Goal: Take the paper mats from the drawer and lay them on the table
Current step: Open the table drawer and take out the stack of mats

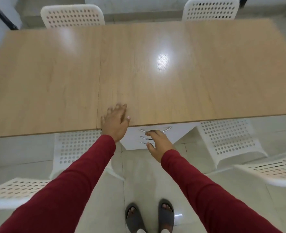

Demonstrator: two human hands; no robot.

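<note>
Right hand [159, 143] at drawer [135, 137] handles, left hand [116, 122] on table [155, 73]

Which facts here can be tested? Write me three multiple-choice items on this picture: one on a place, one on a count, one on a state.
1. Where is the left hand?
A. on the table's near edge
B. on a chair
C. inside a drawer

2. How many curved handles show on the drawer unit?
A. one
B. three
C. five

3. What state are the drawers in?
A. all shut
B. top one pulled out
C. removed

Key: 1 A, the palm lies flat on the table edge. 2 B, three silver handles are stacked. 3 A, the right hand only reaches the handles and no drawer front stands out.
</note>
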